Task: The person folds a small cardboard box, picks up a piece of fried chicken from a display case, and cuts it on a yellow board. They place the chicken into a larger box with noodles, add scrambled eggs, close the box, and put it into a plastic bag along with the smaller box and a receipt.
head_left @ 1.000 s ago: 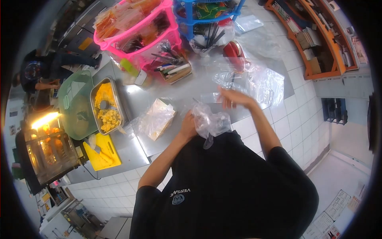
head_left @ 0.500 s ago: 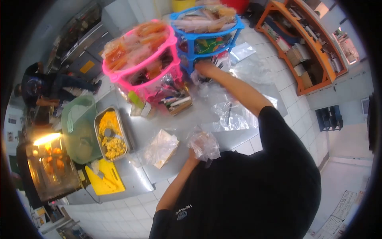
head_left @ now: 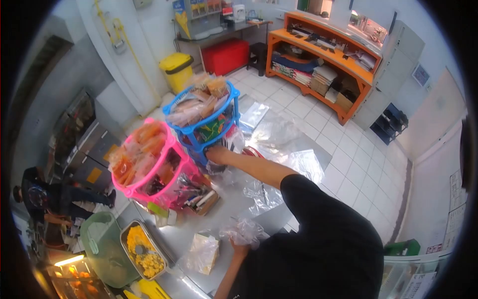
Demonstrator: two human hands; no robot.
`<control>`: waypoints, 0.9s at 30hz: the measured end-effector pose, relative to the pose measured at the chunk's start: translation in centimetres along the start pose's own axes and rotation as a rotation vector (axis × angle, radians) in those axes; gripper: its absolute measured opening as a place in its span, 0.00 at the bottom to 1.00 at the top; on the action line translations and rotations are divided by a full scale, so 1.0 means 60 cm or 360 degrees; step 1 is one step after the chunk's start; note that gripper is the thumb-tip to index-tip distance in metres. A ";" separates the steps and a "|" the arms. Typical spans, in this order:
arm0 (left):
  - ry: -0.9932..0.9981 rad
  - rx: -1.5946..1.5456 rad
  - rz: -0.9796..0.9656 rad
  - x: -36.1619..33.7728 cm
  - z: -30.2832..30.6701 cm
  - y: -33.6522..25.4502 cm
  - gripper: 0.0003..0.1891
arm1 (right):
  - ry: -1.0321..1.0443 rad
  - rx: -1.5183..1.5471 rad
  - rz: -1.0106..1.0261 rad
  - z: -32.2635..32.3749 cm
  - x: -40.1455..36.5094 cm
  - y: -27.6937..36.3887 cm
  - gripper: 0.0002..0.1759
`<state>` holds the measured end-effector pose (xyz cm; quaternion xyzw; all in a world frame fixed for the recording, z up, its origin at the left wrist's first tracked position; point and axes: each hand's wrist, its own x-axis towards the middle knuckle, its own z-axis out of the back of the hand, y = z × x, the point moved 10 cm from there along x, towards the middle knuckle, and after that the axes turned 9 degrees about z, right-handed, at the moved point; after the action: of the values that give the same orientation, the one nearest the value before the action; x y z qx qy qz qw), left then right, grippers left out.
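Observation:
My left hand (head_left: 240, 247) is closed around a crumpled clear plastic bag (head_left: 243, 231), low over the metal table. My right arm stretches forward, and my right hand (head_left: 216, 155) is at the lower part of the blue tiered basket (head_left: 191, 130); its fingers are hidden there. Packed bags of food fill the basket's top. Left of it stands a pink tiered basket (head_left: 172, 142) heaped with orange packets (head_left: 139, 149). A pale block-like stack in clear plastic (head_left: 204, 251) lies beside my left hand.
Clear plastic sheets (head_left: 264, 192) cover the table's right part. A steel tray of yellow food (head_left: 144, 249) and a green tub (head_left: 102, 244) stand left. A box of pens (head_left: 201, 202) sits by the pink basket. Another person (head_left: 40, 194) is at far left.
My view has tilted upward and turned, so the table sits lower in it and more of the room shows. My right hand stays at the blue basket; my left still holds the bag.

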<state>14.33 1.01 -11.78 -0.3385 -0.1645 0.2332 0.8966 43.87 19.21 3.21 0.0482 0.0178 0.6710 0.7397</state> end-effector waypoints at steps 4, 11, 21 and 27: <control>0.0086 0.0076 -0.0135 0.017 0.023 -0.024 0.25 | -0.0038 0.0003 -0.0059 -0.029 0.009 -0.010 0.11; 0.0300 0.0141 -0.0360 0.047 0.079 -0.085 0.21 | 0.0037 -0.0110 0.0043 0.047 -0.020 0.028 0.11; 0.0892 -0.0447 0.0477 0.077 0.088 -0.082 0.26 | 0.0119 0.0801 -0.0299 0.148 -0.418 -0.032 0.10; 0.1062 -0.0598 0.0742 0.069 0.044 -0.068 0.23 | 0.0574 0.2148 -0.0787 -0.133 -0.575 0.194 0.12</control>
<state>17.84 1.89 -6.56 -0.5802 0.1750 0.2730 0.7471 28.21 -13.61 -4.97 0.3760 0.5581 0.3253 0.6643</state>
